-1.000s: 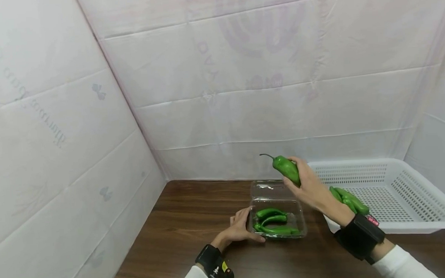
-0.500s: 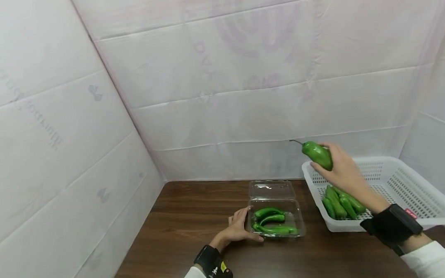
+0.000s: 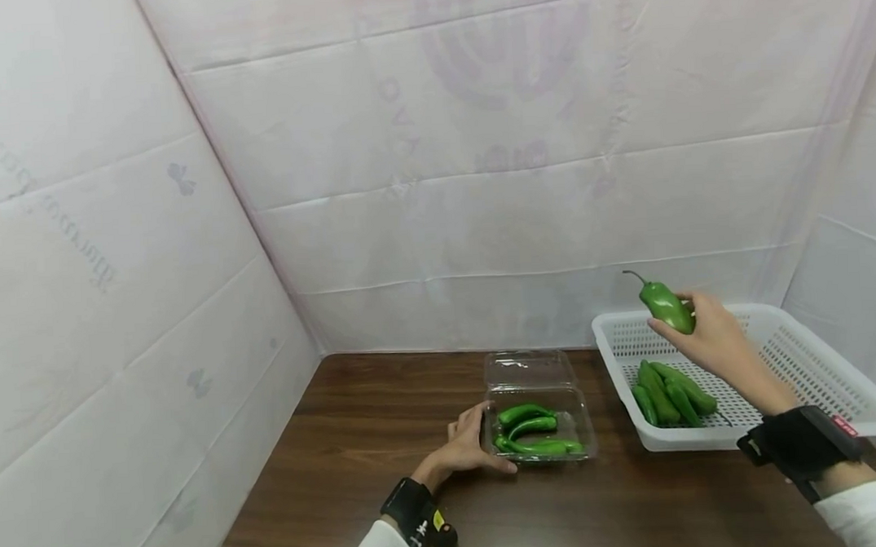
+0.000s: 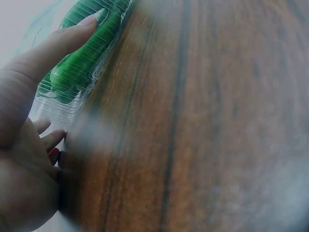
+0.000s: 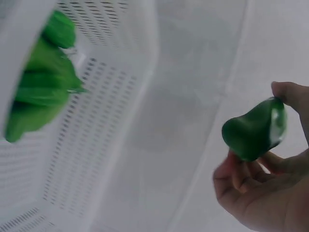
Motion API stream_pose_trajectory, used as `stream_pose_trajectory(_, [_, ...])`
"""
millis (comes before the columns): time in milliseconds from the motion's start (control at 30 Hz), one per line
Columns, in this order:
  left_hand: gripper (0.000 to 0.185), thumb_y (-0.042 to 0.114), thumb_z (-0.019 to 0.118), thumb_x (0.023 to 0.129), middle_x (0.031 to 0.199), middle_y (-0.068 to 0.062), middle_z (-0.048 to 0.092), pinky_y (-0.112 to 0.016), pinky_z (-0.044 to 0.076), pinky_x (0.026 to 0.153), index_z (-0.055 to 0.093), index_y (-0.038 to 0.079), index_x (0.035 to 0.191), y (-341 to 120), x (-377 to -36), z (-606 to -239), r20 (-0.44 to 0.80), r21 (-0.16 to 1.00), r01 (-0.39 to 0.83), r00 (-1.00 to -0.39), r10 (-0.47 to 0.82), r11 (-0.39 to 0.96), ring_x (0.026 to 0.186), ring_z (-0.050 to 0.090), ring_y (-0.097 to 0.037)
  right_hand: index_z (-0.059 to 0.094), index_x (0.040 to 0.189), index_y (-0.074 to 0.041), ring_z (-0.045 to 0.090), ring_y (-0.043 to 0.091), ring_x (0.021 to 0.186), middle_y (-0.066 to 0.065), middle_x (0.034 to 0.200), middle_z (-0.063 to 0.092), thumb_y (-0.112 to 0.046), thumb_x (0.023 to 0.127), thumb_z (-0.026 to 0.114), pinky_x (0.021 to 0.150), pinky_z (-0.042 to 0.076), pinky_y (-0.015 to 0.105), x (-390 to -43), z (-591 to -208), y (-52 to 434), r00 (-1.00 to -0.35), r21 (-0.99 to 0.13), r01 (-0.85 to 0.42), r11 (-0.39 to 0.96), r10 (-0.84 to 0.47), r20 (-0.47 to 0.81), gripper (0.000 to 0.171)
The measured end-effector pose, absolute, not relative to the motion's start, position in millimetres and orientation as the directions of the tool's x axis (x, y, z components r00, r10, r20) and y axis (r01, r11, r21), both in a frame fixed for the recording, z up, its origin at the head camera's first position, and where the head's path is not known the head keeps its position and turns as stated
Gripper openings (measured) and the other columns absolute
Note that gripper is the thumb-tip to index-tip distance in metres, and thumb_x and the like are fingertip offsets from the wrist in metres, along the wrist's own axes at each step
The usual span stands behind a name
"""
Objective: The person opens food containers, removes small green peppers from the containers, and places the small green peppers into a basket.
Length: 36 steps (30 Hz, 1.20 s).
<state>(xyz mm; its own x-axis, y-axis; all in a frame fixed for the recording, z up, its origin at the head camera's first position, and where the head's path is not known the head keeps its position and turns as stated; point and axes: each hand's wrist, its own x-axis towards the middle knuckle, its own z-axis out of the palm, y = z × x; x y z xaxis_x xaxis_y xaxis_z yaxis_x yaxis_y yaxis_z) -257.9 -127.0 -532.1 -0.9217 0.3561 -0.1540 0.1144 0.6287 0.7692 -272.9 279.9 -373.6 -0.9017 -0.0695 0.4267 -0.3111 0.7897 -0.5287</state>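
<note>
My right hand (image 3: 712, 335) grips a plump green pepper (image 3: 667, 307) above the white basket, its thin stem pointing up and left. In the right wrist view, the thumb and fingers lie on either side of the pepper (image 5: 253, 129). Several slender green peppers (image 3: 537, 445) lie inside a clear plastic clamshell box (image 3: 575, 422), whose lid (image 3: 529, 370) is folded back. My left hand (image 3: 463, 448) rests against the box's left side, with the thumb along its front wall. The left wrist view shows that thumb (image 4: 63, 43) extended over the ribbed plastic.
A white perforated basket (image 3: 846, 362) stands at the right of the brown wooden table (image 3: 357, 440). Several green peppers (image 3: 667, 394) lie in its left part. White sheet walls (image 3: 434, 184) rise behind and at the sides.
My right hand has carried the plump pepper rightward from above the clamshell box to above the basket. My left hand has stayed at the box.
</note>
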Motion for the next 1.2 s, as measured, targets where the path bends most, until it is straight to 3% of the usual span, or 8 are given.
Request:
stream_pose_trajectory(167, [0.121, 0.040, 0.096, 0.069, 0.165, -0.016, 0.023, -0.060, 0.023, 0.112, 0.021, 0.021, 0.162, -125, -257, -531, -0.147, 0.756, 0.139, -0.916, 0.373, 0.640, 0.143, 0.024, -0.040, 0.049, 0.128, 0.025, 0.054, 0.040, 0.085, 0.041, 0.109, 0.052, -0.029, 0.099, 0.066, 0.063, 0.043, 0.038, -279, -403, 283, -0.930, -0.495, -0.281, 0.822, -0.106, 0.351, 0.065])
stream_pose_trajectory(333, [0.126, 0.040, 0.095, 0.070, 0.167, -0.016, 0.021, -0.063, 0.014, 0.116, 0.013, 0.021, 0.165, -123, -255, -530, -0.162, 0.751, 0.145, -0.906, 0.392, 0.644, 0.150, 0.019, -0.039, 0.054, 0.121, 0.025, 0.053, 0.024, 0.066, 0.025, 0.084, 0.059, -0.027, 0.096, 0.069, 0.054, 0.042, 0.032, -278, -433, 281, -0.962, -0.486, -0.248, 0.838, -0.155, 0.224, 0.060])
stream_pose_trajectory(400, [0.125, 0.041, 0.094, 0.071, 0.167, -0.014, 0.021, -0.062, 0.013, 0.116, 0.013, 0.022, 0.165, -122, -255, -530, -0.165, 0.753, 0.141, -0.905, 0.392, 0.643, 0.151, 0.017, -0.037, 0.058, 0.111, 0.021, 0.053, 0.021, 0.062, 0.017, 0.077, 0.059, -0.027, 0.094, 0.070, 0.052, 0.043, 0.032, -276, -442, 279, -0.975, -0.491, -0.217, 0.844, -0.163, 0.150, 0.053])
stream_pose_trajectory(567, [0.123, 0.051, 0.091, 0.072, 0.168, -0.012, 0.019, -0.060, 0.012, 0.117, 0.014, 0.026, 0.165, -121, -254, -533, -0.179, 0.750, 0.136, -0.900, 0.397, 0.647, 0.152, 0.016, -0.033, 0.062, 0.096, 0.010, 0.054, 0.023, 0.068, 0.014, 0.077, 0.060, -0.026, 0.089, 0.074, 0.058, 0.044, 0.034, -271, -456, 276, -0.986, -0.455, -0.157, 0.877, -0.166, 0.019, 0.038])
stream_pose_trajectory(833, [0.123, 0.052, 0.090, 0.072, 0.167, -0.014, 0.019, -0.062, 0.013, 0.115, 0.014, 0.026, 0.165, -118, -254, -535, -0.167, 0.759, 0.148, -0.897, 0.409, 0.634, 0.151, 0.016, -0.037, 0.060, 0.087, 0.005, 0.048, 0.022, 0.068, 0.010, 0.074, 0.051, -0.029, 0.092, 0.073, 0.060, 0.039, 0.033, -262, -458, 278, -0.991, -0.396, -0.082, 0.915, -0.117, -0.066, 0.037])
stream_pose_trajectory(1000, [0.123, 0.047, 0.092, 0.072, 0.167, -0.015, 0.020, -0.064, 0.011, 0.115, 0.014, 0.023, 0.165, -122, -253, -533, -0.155, 0.771, 0.143, -0.903, 0.400, 0.621, 0.152, 0.016, -0.037, 0.061, 0.088, 0.008, 0.048, 0.020, 0.067, 0.008, 0.072, 0.053, -0.024, 0.095, 0.068, 0.061, 0.039, 0.032, -263, -454, 277, -0.981, -0.396, -0.158, 0.905, -0.188, -0.037, 0.034])
stream_pose_trajectory(1200, [0.124, 0.048, 0.092, 0.071, 0.167, -0.017, 0.020, -0.066, 0.013, 0.113, 0.015, 0.021, 0.164, -127, -252, -533, -0.137, 0.778, 0.151, -0.907, 0.399, 0.610, 0.151, 0.017, -0.040, 0.058, 0.114, 0.016, 0.054, 0.023, 0.072, 0.014, 0.081, 0.060, -0.021, 0.095, 0.068, 0.065, 0.044, 0.037, -262, -442, 271, -0.982, -0.386, -0.138, 0.912, -0.177, -0.068, 0.043])
